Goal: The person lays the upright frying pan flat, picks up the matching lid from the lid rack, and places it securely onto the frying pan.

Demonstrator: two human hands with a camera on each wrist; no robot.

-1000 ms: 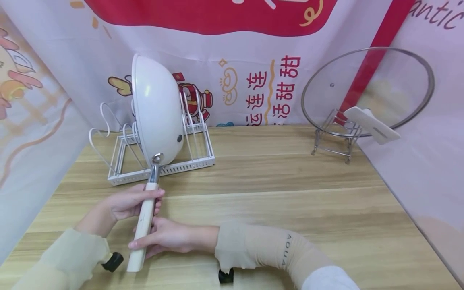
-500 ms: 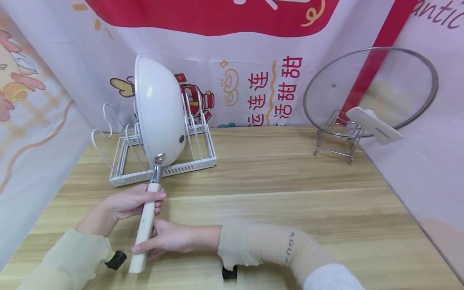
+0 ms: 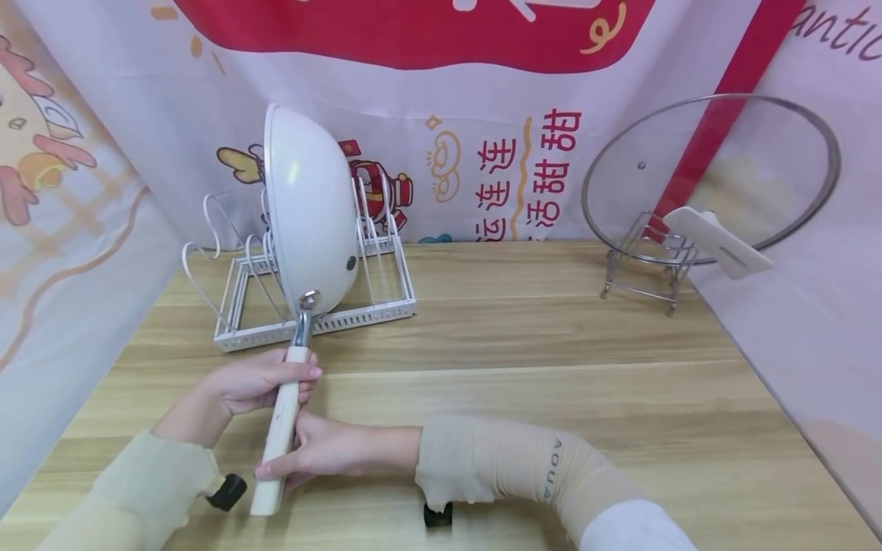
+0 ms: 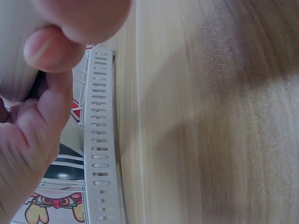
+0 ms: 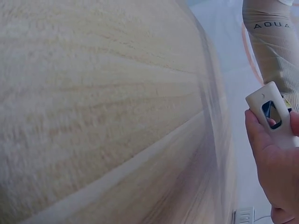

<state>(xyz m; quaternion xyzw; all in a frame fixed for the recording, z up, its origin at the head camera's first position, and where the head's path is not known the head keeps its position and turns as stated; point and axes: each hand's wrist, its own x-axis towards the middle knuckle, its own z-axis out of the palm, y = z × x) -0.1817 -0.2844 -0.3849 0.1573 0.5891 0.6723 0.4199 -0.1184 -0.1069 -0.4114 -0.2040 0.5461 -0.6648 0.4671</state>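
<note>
Between the last pictures and this one, very little has changed. The whole head view has slid slightly sideways, rack and cloth together, so it is probably the head that turned and not the things that moved. The white pan stands on its side in the white wire rack, with its rounded outside toward the right and its long handle coming out toward the person.

Both hands have kept their places. The left hand has its fingers curled round the upper part of the handle, just below the metal neck. The right hand holds the lower part near the end, with the thumb on top; the fingers of both are closed on it, with no wide gap.

For the work in hand, I judge that this stillness means the pan is being steadied in its slot rather than carried. Whether its lower edge sits fully on the wires I cannot say, because the pan itself hides that place.

On the right of the worktop, the glass lid and the spatula are unchanged in the small metal stand.
</note>
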